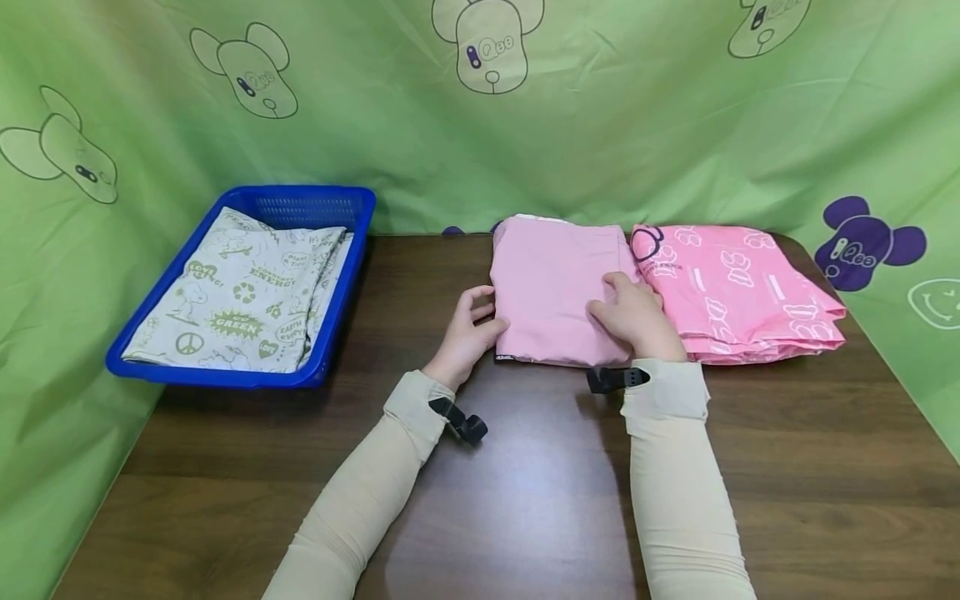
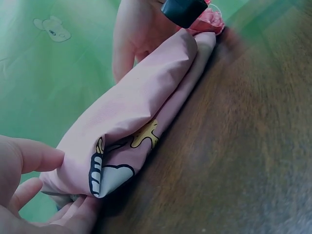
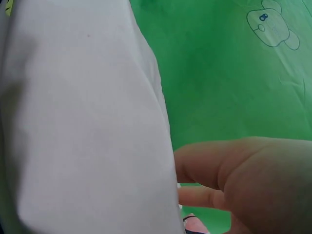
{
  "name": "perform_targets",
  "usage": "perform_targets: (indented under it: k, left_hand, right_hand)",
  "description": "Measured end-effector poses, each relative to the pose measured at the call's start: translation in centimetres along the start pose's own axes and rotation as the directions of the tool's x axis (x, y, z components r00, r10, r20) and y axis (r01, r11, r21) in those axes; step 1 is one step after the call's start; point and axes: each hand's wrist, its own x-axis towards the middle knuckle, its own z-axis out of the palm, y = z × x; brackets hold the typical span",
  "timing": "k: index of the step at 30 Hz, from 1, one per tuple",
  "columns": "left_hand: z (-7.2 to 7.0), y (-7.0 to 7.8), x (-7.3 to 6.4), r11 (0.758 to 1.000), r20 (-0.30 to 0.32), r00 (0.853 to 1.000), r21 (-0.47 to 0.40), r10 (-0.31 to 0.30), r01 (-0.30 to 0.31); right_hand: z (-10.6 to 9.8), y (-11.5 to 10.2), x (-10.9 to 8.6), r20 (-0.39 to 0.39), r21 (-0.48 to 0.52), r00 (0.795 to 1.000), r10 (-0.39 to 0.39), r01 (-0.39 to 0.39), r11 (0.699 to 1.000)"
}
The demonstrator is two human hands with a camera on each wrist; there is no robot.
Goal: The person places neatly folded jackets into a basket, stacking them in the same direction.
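Note:
A folded light pink cloth (image 1: 558, 292) lies on the table between my hands, with a yellow and white cartoon print showing inside its fold in the left wrist view. My left hand (image 1: 468, 333) grips its left edge, the lower fingers (image 2: 80, 214) tucked low at the fold and another finger against its side. On the right side, my right hand (image 1: 633, 312) holds the cloth with thumb and fingers bent at its edge. The pale face of the cloth (image 3: 92, 117) fills much of the right wrist view and hides some fingertips.
A brighter pink folded cloth (image 1: 738, 292) with white drawings lies right beside my right hand. At the left stands a blue plastic basket (image 1: 322, 367) holding a folded white cloth (image 1: 247, 292) with green print. A green curtain (image 1: 600, 108) hangs behind the wooden table (image 1: 525, 500).

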Motion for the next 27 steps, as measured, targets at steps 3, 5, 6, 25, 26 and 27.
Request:
perform_targets:
  k: [3,5,6,25,26,27]
  left_hand:
    - [0.1,0.0,0.1,1.000,0.002,1.000,0.007,0.003,-0.003]
    - [0.1,0.0,0.1,1.000,0.004,1.000,0.013,0.006,-0.006]
    - [0.1,0.0,0.1,1.000,0.004,1.000,0.016,0.007,-0.008]
    - [-1.6,-0.1,0.7,0.998,0.219,0.976,-0.056,0.000,0.012]
    - [-1.6,-0.2,0.8,0.998,0.222,0.975,-0.057,-0.011,0.024]
    - [-1.6,-0.1,0.8,0.998,0.223,0.975,-0.060,-0.023,0.037]
  right_hand:
    - [0.1,0.0,-0.1,-0.033,0.000,0.998,0.050,-0.050,0.999]
    - [0.2,0.0,-0.2,-0.052,0.002,0.994,0.100,-0.100,0.995]
    - [0.2,0.0,-0.2,-0.059,0.001,0.991,0.123,-0.124,0.992]
    - [-0.1,1.8,-0.1,-0.080,-0.017,0.991,0.103,-0.105,0.994]
    - [-0.2,1.7,-0.1,-0.084,0.009,0.992,0.094,-0.093,0.996]
    - [-0.2,1.7,-0.1,-0.085,0.044,0.993,0.084,-0.081,0.996]
